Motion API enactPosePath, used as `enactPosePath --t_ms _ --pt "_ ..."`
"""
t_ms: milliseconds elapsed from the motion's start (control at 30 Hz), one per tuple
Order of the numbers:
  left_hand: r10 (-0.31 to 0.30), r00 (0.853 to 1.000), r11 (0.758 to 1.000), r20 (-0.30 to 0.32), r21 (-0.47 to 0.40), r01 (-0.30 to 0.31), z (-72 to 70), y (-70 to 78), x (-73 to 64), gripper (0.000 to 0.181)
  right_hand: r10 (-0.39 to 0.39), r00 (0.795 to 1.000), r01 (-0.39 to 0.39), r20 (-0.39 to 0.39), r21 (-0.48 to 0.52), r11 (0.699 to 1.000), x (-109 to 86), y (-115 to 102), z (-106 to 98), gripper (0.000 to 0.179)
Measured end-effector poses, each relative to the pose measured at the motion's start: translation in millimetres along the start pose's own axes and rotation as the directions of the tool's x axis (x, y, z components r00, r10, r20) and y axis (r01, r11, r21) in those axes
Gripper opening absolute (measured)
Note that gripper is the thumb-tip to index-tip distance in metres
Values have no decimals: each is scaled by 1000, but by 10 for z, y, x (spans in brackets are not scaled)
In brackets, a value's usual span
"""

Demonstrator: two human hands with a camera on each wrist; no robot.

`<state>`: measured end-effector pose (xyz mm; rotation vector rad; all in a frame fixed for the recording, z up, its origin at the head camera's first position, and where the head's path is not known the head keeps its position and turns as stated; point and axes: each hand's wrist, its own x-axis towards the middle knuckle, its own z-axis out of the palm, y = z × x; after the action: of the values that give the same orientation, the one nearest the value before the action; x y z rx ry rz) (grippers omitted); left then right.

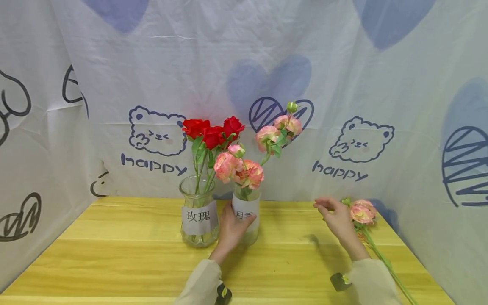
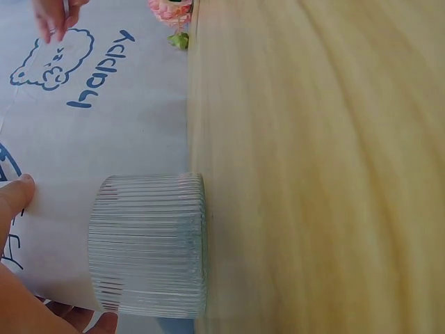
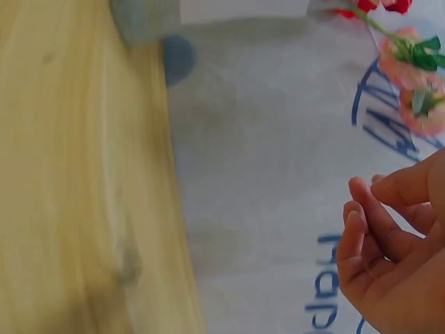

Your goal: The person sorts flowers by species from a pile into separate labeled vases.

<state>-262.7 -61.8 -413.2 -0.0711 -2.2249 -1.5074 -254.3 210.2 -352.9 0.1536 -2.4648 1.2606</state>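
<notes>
From the head camera, the left hand [image 1: 231, 231] grips a labelled glass vase [image 1: 246, 220] of pink flowers [image 1: 244, 169] on the table [image 1: 114, 254], beside a jar [image 1: 199, 218] holding red roses [image 1: 211, 131]. The right hand [image 1: 337, 218] hovers loosely curled and holding nothing, near a loose pink stem [image 1: 364, 214].

At the left wrist, fingers [image 2: 14, 198] wrap the ribbed vase [image 2: 149, 243].

At the right wrist, the hand [image 3: 396, 236] is empty.

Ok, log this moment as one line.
left hand: grips pink-flower vase | right hand: holds nothing, beside pink stem on table | rose vase: upright
</notes>
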Motion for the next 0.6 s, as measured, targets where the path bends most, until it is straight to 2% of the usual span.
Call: enactPosePath --t_ms 267,367,433,533,600 --pt "7 1000 1000 12 -5 -7 4 10 -5 73 14 1000 -13 24 -26 1000 -128 302 -296 22" --pt "0 1000 1000 13 -10 1 -1 15 -5 73 -33 999 33 0 -38 999 -123 426 -399 20" --pt "-11 1000 1000 14 -17 11 -10 28 -5 73 -34 999 34 0 -57 998 -107 514 -472 20" --pt "-20 1000 1000 14 -17 20 -18 41 -9 73 11 1000 -9 24 -93 996 -94 646 -600 28" --pt "-20 1000 1000 16 -16 20 -18 48 -13 73 81 996 -75 47 -122 990 -107 725 -696 34"
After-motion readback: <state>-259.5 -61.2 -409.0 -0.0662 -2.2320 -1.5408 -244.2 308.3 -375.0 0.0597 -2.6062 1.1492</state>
